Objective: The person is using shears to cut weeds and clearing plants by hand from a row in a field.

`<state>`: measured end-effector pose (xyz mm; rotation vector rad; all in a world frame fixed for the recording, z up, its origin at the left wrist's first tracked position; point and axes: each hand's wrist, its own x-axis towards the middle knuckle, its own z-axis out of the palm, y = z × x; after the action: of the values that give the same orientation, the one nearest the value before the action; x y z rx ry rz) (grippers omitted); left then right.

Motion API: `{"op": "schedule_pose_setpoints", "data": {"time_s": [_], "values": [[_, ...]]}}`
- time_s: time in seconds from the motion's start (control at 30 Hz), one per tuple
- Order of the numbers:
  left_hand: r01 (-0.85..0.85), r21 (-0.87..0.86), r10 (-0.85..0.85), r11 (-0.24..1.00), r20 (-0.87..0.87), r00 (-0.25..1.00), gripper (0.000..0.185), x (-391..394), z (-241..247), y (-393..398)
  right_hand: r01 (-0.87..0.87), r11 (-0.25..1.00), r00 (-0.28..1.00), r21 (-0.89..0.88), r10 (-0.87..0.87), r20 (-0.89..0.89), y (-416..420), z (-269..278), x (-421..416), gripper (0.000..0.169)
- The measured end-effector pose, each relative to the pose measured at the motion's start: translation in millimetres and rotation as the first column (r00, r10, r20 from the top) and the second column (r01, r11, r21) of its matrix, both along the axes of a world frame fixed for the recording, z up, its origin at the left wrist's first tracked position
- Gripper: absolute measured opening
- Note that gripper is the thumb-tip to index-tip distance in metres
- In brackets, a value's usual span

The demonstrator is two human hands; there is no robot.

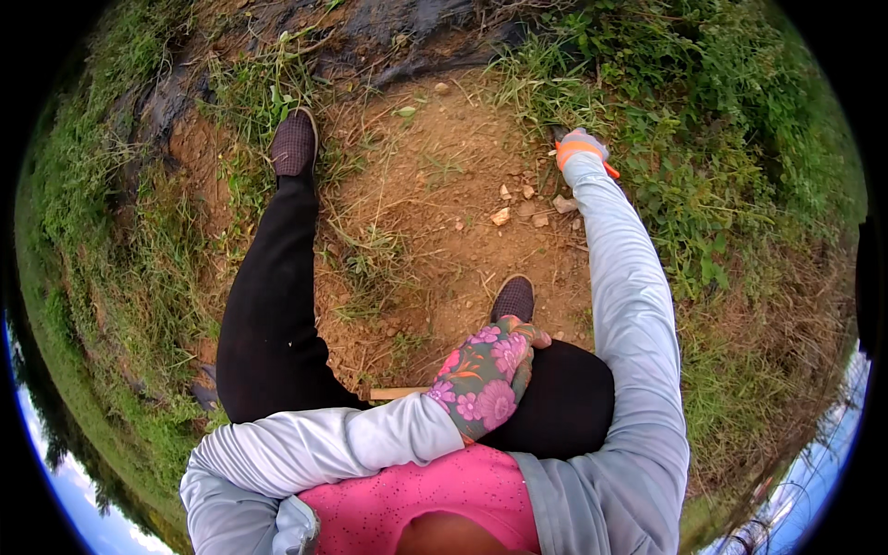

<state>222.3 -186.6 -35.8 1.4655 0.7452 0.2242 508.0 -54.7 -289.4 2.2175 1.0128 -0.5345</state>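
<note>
My right hand (581,143), in a grey and orange work glove, is closed around a hand tool with an orange handle (611,170). A dark part of the tool (559,132), perhaps its blade, shows at the edge of the grass clump (548,90); the grass partly hides it. My left hand (489,378) wears a floral-patterned glove and lies across my bent right knee (569,395). Its fingers are mostly turned out of sight over the knee, and no object shows in it.
Stones (501,216) lie on bare reddish soil (430,187) between my feet. Black plastic sheeting (423,35) crosses the far side. Dense weeds (721,125) stand on the right, cut grass (371,260) near my left leg. A wooden piece (399,393) shows under my left forearm.
</note>
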Motion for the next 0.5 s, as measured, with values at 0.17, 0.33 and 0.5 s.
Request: {"op": "schedule_pose_setpoints", "data": {"time_s": [0.17,0.33,0.5], "values": [[0.011,-0.019,-0.011,1.0,-0.009,1.0,0.027,2.7,3.4,1.3,-0.061,0.997,0.986,0.038,0.066,-0.153,-1.9,7.7,11.4,0.036],[-0.001,-0.013,0.001,1.0,0.011,1.0,0.022,12.7,3.4,-2.9,-0.052,0.987,0.982,0.154,0.078,-0.171,-22.6,4.8,9.9,0.045],[0.012,-0.022,-0.011,1.0,0.018,1.0,0.019,24.2,-5.2,-11.2,-0.156,0.861,0.825,0.483,0.383,-0.416,-0.9,47.3,-94.3,0.037]]}}
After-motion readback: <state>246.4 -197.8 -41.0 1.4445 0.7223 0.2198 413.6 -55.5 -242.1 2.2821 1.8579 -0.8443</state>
